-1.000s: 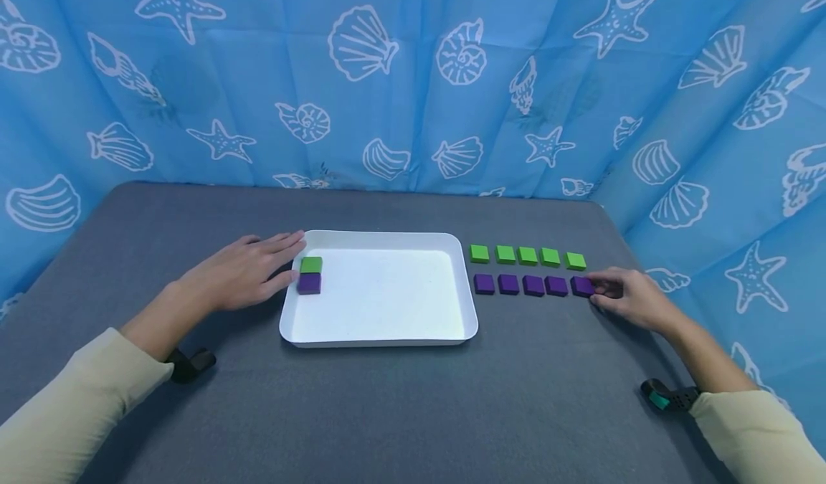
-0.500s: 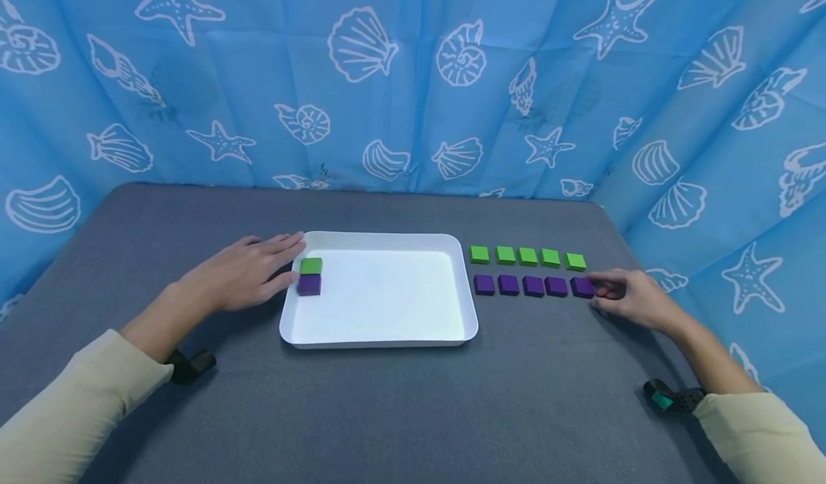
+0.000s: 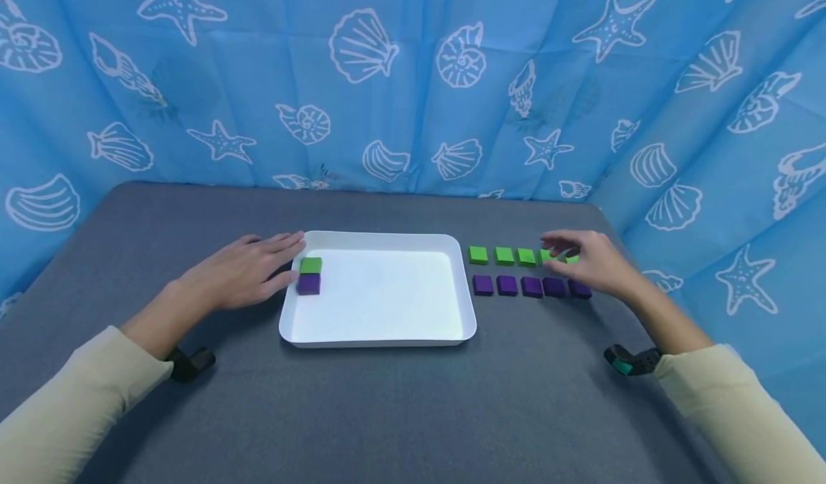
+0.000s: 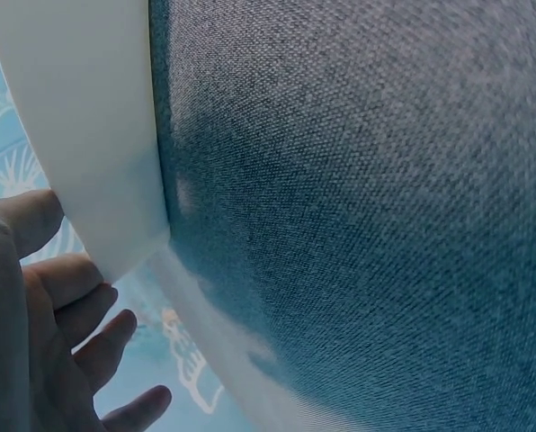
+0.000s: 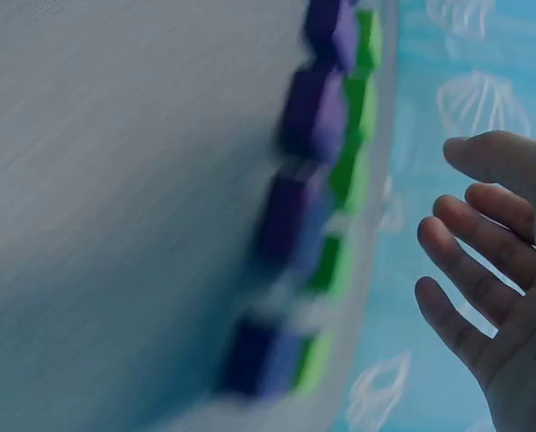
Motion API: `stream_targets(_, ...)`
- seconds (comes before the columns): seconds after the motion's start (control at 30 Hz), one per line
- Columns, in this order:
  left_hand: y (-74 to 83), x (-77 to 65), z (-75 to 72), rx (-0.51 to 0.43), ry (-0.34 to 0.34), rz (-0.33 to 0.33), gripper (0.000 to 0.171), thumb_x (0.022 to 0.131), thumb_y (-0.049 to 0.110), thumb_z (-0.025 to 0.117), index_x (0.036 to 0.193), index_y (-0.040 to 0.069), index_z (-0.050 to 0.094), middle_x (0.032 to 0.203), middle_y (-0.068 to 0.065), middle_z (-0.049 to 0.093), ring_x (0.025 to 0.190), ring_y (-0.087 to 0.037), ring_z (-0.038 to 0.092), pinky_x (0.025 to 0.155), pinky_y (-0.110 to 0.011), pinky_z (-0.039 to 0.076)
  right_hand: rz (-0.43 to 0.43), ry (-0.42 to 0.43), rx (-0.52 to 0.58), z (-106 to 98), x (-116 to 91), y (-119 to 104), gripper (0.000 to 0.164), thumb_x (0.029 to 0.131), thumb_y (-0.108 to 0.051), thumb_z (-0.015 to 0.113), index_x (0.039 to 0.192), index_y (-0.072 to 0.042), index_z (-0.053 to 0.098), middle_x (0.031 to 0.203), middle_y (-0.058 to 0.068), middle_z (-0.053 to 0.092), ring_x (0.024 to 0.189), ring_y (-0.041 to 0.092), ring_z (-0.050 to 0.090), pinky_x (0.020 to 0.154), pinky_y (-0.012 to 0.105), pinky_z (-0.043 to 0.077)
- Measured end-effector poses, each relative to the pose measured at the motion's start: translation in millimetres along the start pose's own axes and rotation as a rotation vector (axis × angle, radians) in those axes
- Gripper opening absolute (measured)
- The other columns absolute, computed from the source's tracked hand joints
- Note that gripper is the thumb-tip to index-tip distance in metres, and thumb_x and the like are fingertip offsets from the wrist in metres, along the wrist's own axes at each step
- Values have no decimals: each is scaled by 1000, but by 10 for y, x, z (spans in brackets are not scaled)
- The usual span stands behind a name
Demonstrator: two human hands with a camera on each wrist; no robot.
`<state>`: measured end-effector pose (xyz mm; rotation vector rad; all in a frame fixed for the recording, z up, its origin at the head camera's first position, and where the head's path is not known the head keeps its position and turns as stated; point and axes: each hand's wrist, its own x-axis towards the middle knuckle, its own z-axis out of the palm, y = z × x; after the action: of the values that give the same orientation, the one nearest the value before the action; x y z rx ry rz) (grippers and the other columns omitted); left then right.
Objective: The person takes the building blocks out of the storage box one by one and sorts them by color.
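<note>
A white tray [image 3: 393,305] lies on the table, with a green block [image 3: 311,264] and a purple block [image 3: 308,284] touching end to end inside its left side. My left hand [image 3: 248,272] rests its fingertips against the tray's left rim; in the left wrist view the thumb and fingers meet the tray wall [image 4: 88,135]. To the right of the tray, my right hand [image 3: 594,262] hovers over the right end of a row of green blocks [image 3: 504,256], partly covering two. Its fingers are apart, with nothing between them. Nearer me runs a row of purple blocks [image 3: 507,286].
A grey cloth [image 3: 387,412] covers the table. Behind it and along the right side hangs a blue curtain [image 3: 413,89] with white shells and starfish. Dark bands sit on both wrists, near the cuffs.
My right hand has let go of the rightmost purple block, which stays in its row. It has lifted and moved left and away, over the green row. The left hand stays put.
</note>
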<state>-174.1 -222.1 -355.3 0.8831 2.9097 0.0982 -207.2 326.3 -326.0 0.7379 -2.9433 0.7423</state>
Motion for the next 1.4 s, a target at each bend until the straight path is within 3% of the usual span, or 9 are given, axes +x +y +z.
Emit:
stream_targets(0.3,-2,2,27,5,8,3,63,104,38,48,154,3,33,160,-17,30,144,-39,33,109,-67,28,-111,-128,21,145,692,-725,54,87,-13,78,135,0,58,120,17,69,107,30,67,92,51,53)
stream_targets(0.43,7,5,24,6,11,3,64,104,39,48,155,3,33,160,-17,30,144,-39,34,109,-67,29,-148,-183,30,245,897,-1020,54,88,-17,77,136,-1,58,124,16,68,108,28,67,97,50,50)
stream_targets(0.67,-1,15,-1,-1,6,3,64,104,38,49,155,3,32,160,-18,30,144,-39,33,109,-68,28,-222,-252,44,465,1179,-1436,51,88,-18,77,134,-2,60,122,14,69,108,25,67,93,41,53)
stream_targets(1.0,2,15,1,1,1,-9,64,104,39,48,155,4,33,160,-17,30,144,-39,34,109,-68,28,-268,-400,48,981,1436,-1947,53,87,-17,79,135,-2,60,125,10,69,116,20,64,100,39,50)
stream_targets(1.4,-4,8,7,12,11,-5,63,104,38,48,154,3,34,159,-17,31,143,-38,35,108,-69,29,-337,-509,84,1417,1542,-2194,53,87,-17,79,134,-2,60,124,10,69,111,19,66,94,27,52)
